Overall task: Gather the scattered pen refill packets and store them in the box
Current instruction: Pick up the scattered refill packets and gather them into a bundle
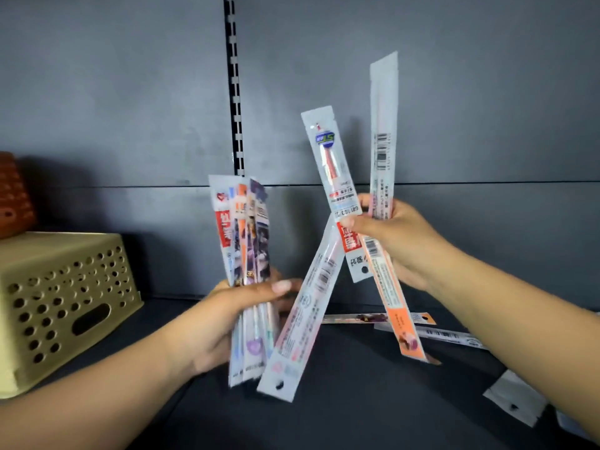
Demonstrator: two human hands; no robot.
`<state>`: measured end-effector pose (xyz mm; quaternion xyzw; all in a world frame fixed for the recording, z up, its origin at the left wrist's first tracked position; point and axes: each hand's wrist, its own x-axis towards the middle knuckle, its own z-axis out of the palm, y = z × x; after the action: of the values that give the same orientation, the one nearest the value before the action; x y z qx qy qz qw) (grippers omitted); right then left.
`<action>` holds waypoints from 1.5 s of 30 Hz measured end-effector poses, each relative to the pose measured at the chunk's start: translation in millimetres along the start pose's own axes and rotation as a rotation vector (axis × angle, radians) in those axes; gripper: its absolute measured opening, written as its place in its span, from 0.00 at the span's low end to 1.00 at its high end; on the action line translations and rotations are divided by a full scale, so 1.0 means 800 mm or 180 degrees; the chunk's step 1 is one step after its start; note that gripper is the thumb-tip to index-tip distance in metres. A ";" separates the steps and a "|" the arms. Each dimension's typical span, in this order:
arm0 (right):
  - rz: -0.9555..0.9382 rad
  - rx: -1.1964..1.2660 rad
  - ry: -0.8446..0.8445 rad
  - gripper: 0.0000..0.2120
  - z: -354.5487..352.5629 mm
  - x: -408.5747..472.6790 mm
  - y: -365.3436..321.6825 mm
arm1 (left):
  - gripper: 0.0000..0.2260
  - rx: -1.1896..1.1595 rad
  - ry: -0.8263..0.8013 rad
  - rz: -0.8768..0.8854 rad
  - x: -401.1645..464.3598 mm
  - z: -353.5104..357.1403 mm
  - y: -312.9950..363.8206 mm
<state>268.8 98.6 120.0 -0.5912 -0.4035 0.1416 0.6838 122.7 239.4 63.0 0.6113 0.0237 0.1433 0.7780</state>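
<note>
Fingers of the left hand [227,316] clench a tidy upright bundle of slim printed plastic refill packets [245,254], thumb pressed across their middle. The right hand [393,235] pinches a looser fan of long translucent packets [344,203] splaying up and down from the grip, one orange-ended [406,326], one slanting down toward the left bundle. Both handfuls hang above the dark shelf surface [341,401]. Behind and to the right, a few flat packets [431,332] lie on the shelf, with white packet ends [514,399] at the right edge. The beige perforated plastic box [58,303] stands at the left, apart from both hands. Gathering looks well advanced, but the last packets await collection and nothing visible has reached the box.
</note>
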 end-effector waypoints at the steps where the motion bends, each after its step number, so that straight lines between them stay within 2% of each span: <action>1: 0.0043 -0.0005 0.0031 0.08 0.008 -0.002 0.007 | 0.18 0.0142 -0.0128 -0.0144 -0.002 0.005 -0.004; 2: 0.0055 -0.0001 0.0072 0.08 0.015 -0.005 0.013 | 0.18 0.0340 -0.0170 -0.0233 -0.002 0.011 -0.008; 5: -0.0078 0.0164 0.0192 0.07 0.029 -0.007 0.021 | 0.11 0.0534 -0.0076 -0.0295 -0.003 0.027 -0.013; 9: -0.0213 0.0367 0.0294 0.05 0.025 -0.004 0.012 | 0.12 0.0673 0.0292 0.0049 -0.005 0.026 -0.010; 13: -0.0287 0.0799 0.0559 0.05 0.018 -0.001 0.015 | 0.15 0.0788 0.0760 0.0500 0.001 0.011 -0.003; 15: -0.0318 0.0690 0.0702 0.03 0.017 -0.001 0.020 | 0.20 0.0856 0.0930 0.0748 0.004 0.001 0.000; 17: -0.0379 0.0495 0.0717 0.03 0.020 -0.004 0.026 | 0.22 0.0934 0.1038 0.0881 0.006 -0.003 0.003; 19: -0.0424 0.0316 0.0688 0.05 0.025 -0.009 0.033 | 0.20 0.0856 0.1010 0.0872 0.006 -0.006 0.002; 23: -0.0363 0.0144 0.0691 0.05 0.028 -0.016 0.043 | 0.06 0.0644 0.0816 0.0729 0.004 -0.007 0.003; 28: -0.0163 0.0153 0.0687 0.06 0.031 -0.018 0.058 | 0.08 0.0544 0.0631 0.0556 0.004 -0.008 0.000; 32: -0.0999 0.0138 0.1243 0.10 0.016 -0.007 0.013 | 0.11 0.0501 0.0623 0.0516 0.006 -0.010 -0.001; 34: -0.1357 0.0007 0.1303 0.09 0.008 -0.002 -0.009 | 0.10 0.0527 0.0560 0.0537 0.006 -0.009 -0.001; 36: -0.1196 -0.0348 0.1178 0.08 0.006 -0.001 -0.012 | 0.11 0.0590 0.0535 0.0539 0.005 -0.005 -0.001; 39: -0.0447 -0.0961 0.0917 0.08 0.011 0.008 -0.010 | 0.12 0.0650 0.0479 0.0497 0.002 0.001 0.000; 42: 0.0116 -0.0447 0.0838 0.10 0.010 0.020 -0.023 | 0.12 0.0748 0.0385 0.0495 -0.002 0.007 0.000; 45: 0.0473 -0.0431 0.0691 0.12 0.013 0.020 -0.022 | 0.14 0.0832 0.0338 0.0499 -0.004 0.011 -0.002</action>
<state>266.1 112.0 142.2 -0.6760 -0.2910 0.0995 0.6697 122.1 229.8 63.2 0.6988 0.0354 0.2313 0.6760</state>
